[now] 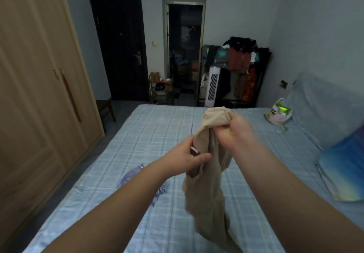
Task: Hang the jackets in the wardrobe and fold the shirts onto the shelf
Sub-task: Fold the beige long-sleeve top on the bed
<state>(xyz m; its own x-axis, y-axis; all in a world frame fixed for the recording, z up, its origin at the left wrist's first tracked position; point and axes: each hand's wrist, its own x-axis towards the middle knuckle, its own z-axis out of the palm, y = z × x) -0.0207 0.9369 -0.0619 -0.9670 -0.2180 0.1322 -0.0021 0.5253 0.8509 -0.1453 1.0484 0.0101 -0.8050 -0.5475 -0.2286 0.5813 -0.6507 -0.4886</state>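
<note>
While raised over the pale blue checked bed, grips the bunched top of a limp beige fabric shirt in the right hand, fingers curled tight. Pinches its edge beside a white label with the left hand. Half hidden under the left forearm: crumpled lavender garment. Left, closed light wooden wardrobe; right, white plastic bag, blue pillow; beyond, loaded black clothes rack.

Forearms bare right to frame edge; left hand, right hand bare likewise
</note>
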